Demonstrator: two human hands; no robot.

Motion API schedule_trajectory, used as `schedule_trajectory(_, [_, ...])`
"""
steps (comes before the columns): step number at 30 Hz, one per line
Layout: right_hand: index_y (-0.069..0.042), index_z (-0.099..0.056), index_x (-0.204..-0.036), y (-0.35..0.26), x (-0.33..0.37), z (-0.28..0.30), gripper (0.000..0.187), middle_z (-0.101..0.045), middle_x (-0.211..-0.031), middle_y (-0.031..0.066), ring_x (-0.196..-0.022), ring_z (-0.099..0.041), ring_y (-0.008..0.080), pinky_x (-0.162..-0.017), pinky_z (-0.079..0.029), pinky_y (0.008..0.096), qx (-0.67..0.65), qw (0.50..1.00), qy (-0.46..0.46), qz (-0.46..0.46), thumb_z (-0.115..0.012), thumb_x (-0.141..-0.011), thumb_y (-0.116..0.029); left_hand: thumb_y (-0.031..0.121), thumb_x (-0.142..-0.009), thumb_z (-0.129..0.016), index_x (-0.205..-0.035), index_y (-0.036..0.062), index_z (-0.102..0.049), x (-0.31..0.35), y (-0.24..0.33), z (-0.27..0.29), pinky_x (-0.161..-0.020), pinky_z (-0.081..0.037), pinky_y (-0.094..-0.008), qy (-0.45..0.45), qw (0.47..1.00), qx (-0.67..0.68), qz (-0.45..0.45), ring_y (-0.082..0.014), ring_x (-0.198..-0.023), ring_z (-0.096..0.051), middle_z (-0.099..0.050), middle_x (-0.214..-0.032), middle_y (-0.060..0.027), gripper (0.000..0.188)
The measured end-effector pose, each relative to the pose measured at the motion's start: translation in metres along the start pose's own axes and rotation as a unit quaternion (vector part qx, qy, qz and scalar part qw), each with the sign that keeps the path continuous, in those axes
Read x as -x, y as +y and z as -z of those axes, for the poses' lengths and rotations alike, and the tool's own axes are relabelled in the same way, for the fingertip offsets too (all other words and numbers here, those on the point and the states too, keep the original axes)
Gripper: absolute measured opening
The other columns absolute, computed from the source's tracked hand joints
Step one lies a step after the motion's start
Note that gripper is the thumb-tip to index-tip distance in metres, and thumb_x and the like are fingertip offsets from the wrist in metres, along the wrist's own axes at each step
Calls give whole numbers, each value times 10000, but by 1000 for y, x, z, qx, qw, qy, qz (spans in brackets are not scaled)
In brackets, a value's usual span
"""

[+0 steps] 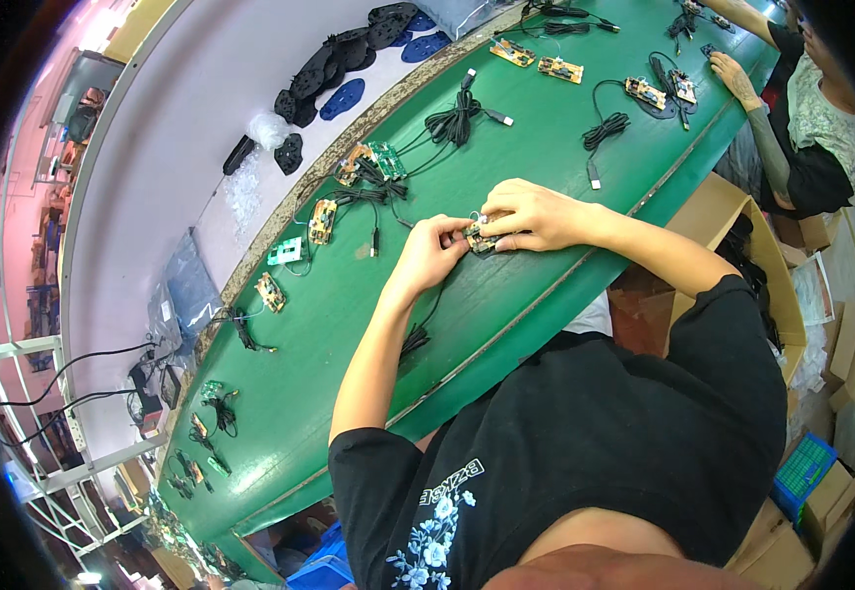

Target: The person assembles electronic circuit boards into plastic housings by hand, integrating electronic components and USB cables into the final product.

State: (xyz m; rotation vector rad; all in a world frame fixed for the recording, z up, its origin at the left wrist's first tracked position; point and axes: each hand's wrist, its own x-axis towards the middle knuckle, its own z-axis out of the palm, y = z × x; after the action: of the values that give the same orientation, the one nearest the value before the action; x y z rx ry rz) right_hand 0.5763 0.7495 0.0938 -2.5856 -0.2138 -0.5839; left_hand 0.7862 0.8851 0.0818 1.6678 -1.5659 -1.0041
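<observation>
Both my hands meet over a small tan circuit board (483, 242) at the near side of the green work surface. My left hand (432, 254) pinches the board's left end. From above and the right, my right hand (531, 218) closes its fingers on the same board. Its fingers cover much of the board, so any small part between them cannot be made out. A black cable (415, 340) trails from beneath my left hand toward the near edge, partly hidden by my left forearm.
Beyond my hands lie a coiled black cable (452, 123), a green circuit board (386, 160) and another tan board (322, 222). Black and blue plastic shells (342, 98) lie on the pale shelf behind. A co-worker's hand (734, 81) works at far right. Below the bench stands a cardboard box (790, 295).
</observation>
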Motion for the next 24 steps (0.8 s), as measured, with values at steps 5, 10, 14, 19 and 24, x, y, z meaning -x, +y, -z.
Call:
schedule_trajectory(5, [-100,-719,-1106,0,2,0,294,-652,-1128,103,-1082,-603,310,-956,-472,445,1,1000,-9,-8,-766,-825,-175,10,-795,-699,-1167,-7,-722,-4,2,2,-627,-437,-270,-3,1000,18,4,-94,-658,-469,-562,-762,-29,373])
schedule_trajectory(10, [-98,-722,-1123,2,7,-5,308,-663,-1168,112,-1099,-613,312,-960,-475,442,-21,1000,12,-20,-768,-823,-154,2,-785,-708,-1166,-11,-722,-5,1,1,-620,-434,-265,-10,999,29,10,-87,-655,-466,-562,-762,-15,382])
schedule_trajectory(14, [-78,-715,-1127,3,8,-5,312,-658,-1184,130,-1104,-615,325,-956,-480,447,-68,997,16,-40,-767,-821,-114,-5,-792,-708,-1176,-19,-716,-4,5,2,-634,-433,-254,-13,999,24,22,-79,-675,-461,-567,-781,3,385])
schedule_trajectory(19, [-68,-721,-1150,6,14,-11,314,-650,-1203,151,-1102,-618,337,-949,-495,441,-128,988,25,-79,-753,-837,-74,-17,-803,-705,-1186,-25,-710,-6,7,1,-651,-433,-245,-21,999,23,35,-72,-697,-453,-577,-803,14,382])
schedule_trajectory(24, [-95,-735,-1164,8,13,-9,282,-675,-1183,133,-1101,-627,306,-930,-510,414,-181,972,54,-141,-728,-883,-121,-3,-802,-705,-1148,10,-732,-6,9,0,-642,-445,-271,-1,1000,4,22,-100,-673,-468,-593,-779,-19,348])
